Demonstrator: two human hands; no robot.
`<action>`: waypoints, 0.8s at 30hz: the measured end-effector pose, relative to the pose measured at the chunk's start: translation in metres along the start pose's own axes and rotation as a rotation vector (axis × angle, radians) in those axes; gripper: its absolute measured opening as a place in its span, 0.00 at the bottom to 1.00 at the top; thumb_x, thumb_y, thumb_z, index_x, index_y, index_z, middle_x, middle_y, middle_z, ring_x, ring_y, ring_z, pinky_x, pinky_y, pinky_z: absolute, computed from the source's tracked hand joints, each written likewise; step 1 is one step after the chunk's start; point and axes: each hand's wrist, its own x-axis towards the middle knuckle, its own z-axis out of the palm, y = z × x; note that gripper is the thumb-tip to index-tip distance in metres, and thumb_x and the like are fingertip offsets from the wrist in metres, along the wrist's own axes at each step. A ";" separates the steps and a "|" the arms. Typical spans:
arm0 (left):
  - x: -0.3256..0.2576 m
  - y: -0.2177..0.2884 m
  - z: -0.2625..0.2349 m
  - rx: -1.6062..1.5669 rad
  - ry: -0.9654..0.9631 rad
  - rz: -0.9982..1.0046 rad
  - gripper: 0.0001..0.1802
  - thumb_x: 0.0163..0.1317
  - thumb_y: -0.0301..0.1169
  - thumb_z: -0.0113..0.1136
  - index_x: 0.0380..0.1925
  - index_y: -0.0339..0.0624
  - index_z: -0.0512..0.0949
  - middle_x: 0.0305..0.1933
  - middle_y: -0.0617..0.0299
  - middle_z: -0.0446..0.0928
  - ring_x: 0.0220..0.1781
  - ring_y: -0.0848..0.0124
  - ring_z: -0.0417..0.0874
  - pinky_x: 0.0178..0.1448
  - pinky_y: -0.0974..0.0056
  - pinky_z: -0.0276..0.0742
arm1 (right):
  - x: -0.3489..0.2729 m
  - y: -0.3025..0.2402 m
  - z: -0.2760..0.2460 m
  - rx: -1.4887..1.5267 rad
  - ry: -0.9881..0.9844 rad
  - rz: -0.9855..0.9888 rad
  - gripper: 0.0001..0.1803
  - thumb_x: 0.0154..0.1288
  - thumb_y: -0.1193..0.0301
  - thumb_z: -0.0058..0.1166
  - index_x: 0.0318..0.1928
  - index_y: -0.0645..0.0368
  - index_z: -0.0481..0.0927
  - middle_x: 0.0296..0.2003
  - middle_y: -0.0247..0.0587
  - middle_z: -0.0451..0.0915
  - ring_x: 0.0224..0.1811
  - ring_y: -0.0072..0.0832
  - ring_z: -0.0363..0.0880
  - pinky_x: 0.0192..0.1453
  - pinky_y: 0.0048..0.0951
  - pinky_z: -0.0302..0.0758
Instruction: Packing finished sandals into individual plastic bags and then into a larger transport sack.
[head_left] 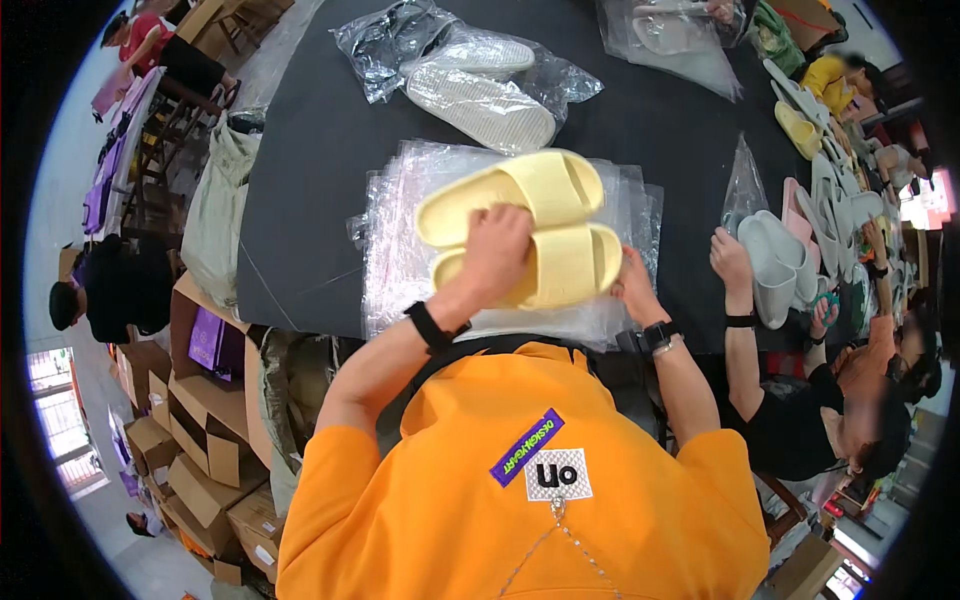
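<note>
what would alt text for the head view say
A person's left hand holds a pair of yellow slippers over stacked clear plastic bags, right hand by the toe end. Bagged pale slippers lie farther back on the black table.

Premises: a workshop handling footwear, apparently for packing. Evidence: a long black worktable (300,190) carries a stack of clear plastic bags (385,280), a pair of yellow slippers (568,190) above it and bagged slippers (482,105) beyond. Loose slippers (826,205) line the right side, where several workers sit. At left stand open cardboard cartons (205,450) and a bulky sack (215,215).
</note>
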 end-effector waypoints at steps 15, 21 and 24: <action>-0.135 -0.124 0.015 0.145 -0.053 -0.191 0.12 0.46 0.26 0.52 0.34 0.41 0.70 0.38 0.56 0.71 0.46 0.57 0.70 0.47 0.54 0.62 | -0.036 0.039 -0.008 -0.161 0.044 -0.100 0.11 0.63 0.77 0.44 0.45 0.56 0.62 0.27 0.37 0.75 0.26 0.19 0.73 0.28 0.21 0.73; -0.157 -0.176 -0.047 0.284 -0.011 -0.585 0.05 0.50 0.24 0.51 0.29 0.40 0.69 0.35 0.54 0.71 0.43 0.53 0.69 0.42 0.52 0.61 | -0.038 0.045 -0.002 -0.312 0.019 -0.207 0.08 0.62 0.75 0.47 0.41 0.59 0.69 0.28 0.34 0.75 0.28 0.19 0.73 0.31 0.21 0.71; -0.118 -0.149 -0.065 0.286 0.196 -0.413 0.08 0.45 0.21 0.52 0.27 0.39 0.66 0.32 0.54 0.70 0.40 0.53 0.69 0.41 0.53 0.60 | -0.044 0.043 -0.003 -0.447 -0.042 -0.268 0.11 0.58 0.74 0.50 0.43 0.61 0.72 0.28 0.33 0.75 0.29 0.18 0.72 0.33 0.20 0.70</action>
